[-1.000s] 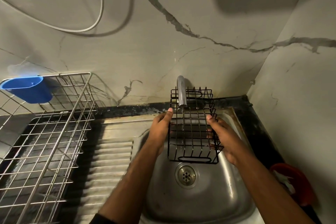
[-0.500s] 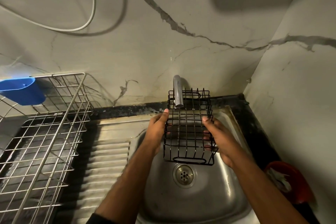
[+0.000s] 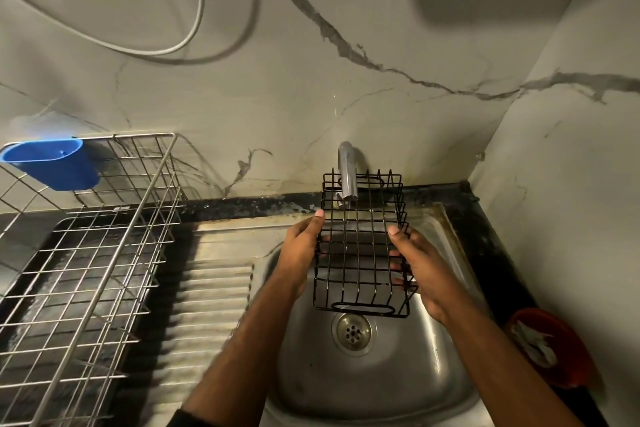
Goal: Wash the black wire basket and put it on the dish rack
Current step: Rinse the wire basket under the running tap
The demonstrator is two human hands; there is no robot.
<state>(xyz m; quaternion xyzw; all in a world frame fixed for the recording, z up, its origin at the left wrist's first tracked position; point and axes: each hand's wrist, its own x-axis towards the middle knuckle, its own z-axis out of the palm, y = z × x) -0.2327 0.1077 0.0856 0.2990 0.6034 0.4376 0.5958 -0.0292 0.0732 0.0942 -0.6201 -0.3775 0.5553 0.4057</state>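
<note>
The black wire basket is held above the steel sink, its open side facing me, right under the chrome tap. My left hand grips its left side with the thumb on the rim. My right hand grips its right side, fingers curled through the wires. No running water can be made out. The silver wire dish rack stands on the counter to the left of the sink.
A blue plastic cup holder hangs on the rack's back left corner. A ribbed steel drainboard lies between rack and sink. A red dish with something pale in it sits at the right. White and dark cables hang on the marble wall.
The basket and both hands have stayed under the tap with almost no shift; only the camera view has swung slightly.
</note>
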